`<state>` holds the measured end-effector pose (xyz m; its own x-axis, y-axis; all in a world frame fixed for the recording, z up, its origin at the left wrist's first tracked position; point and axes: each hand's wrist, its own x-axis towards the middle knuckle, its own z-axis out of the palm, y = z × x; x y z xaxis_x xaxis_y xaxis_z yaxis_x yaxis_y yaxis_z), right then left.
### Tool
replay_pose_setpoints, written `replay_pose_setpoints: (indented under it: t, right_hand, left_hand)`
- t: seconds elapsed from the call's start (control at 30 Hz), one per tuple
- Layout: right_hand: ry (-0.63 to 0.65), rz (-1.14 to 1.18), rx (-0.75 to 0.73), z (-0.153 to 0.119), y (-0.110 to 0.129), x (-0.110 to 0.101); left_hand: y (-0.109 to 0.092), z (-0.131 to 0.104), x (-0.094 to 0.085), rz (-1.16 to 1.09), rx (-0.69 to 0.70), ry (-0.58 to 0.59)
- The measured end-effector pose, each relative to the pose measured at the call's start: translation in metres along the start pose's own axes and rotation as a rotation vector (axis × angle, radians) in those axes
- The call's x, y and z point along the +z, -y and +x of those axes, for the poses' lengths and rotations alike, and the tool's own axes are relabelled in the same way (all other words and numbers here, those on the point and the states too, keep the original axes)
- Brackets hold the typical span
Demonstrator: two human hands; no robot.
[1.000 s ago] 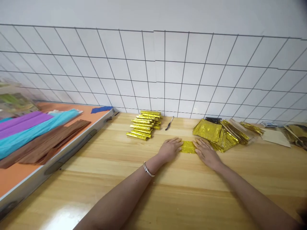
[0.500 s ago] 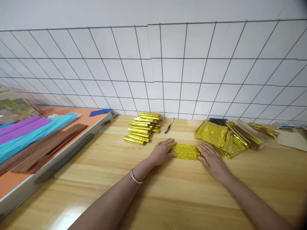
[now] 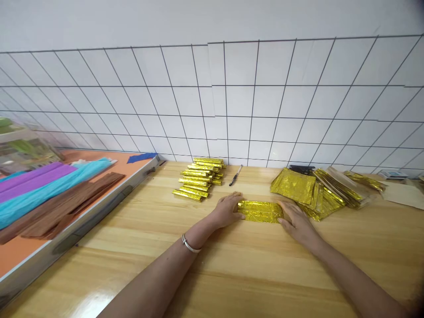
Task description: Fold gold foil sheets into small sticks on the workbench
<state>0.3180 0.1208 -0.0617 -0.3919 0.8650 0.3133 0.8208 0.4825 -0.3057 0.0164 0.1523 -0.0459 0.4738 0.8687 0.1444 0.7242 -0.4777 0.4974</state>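
A gold foil paper sheet (image 3: 260, 211), folded into a narrow, creased strip, lies on the wooden table. At its left end, my left hand (image 3: 228, 209) grips the paper, thumb at the near edge and fingers at the far one. My right hand (image 3: 296, 221) has hold of the right end in the same way, its fingertips partly hidden behind the foil. Beyond my left hand sits a pile of rolled gold foil strips (image 3: 195, 180). A stack of flat gold foil sheets (image 3: 294, 186) rests just past my right hand.
A pen (image 3: 236, 175) lies near the wall. On the left, an orange-topped board (image 3: 139, 162) with a raised edge carries brown crepe paper (image 3: 76, 198), blue crepe paper (image 3: 82, 171) and purple crepe paper (image 3: 39, 180). Pale paper (image 3: 404, 195) lies far right.
My right hand has shifted slightly right, and its fingers have curled more around the foil's end. The left hand stays at the left end. The view has tilted a little.
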Motion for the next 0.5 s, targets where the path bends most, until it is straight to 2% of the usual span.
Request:
replay_pose_setpoints:
  t: [0.5]
  right_hand:
    - [-0.017, -0.023, -0.005, 0.0006, 0.0062, -0.0039]
  left_hand:
    - [-0.0013, -0.0001, 0.0029, -0.060, 0.017, -0.094]
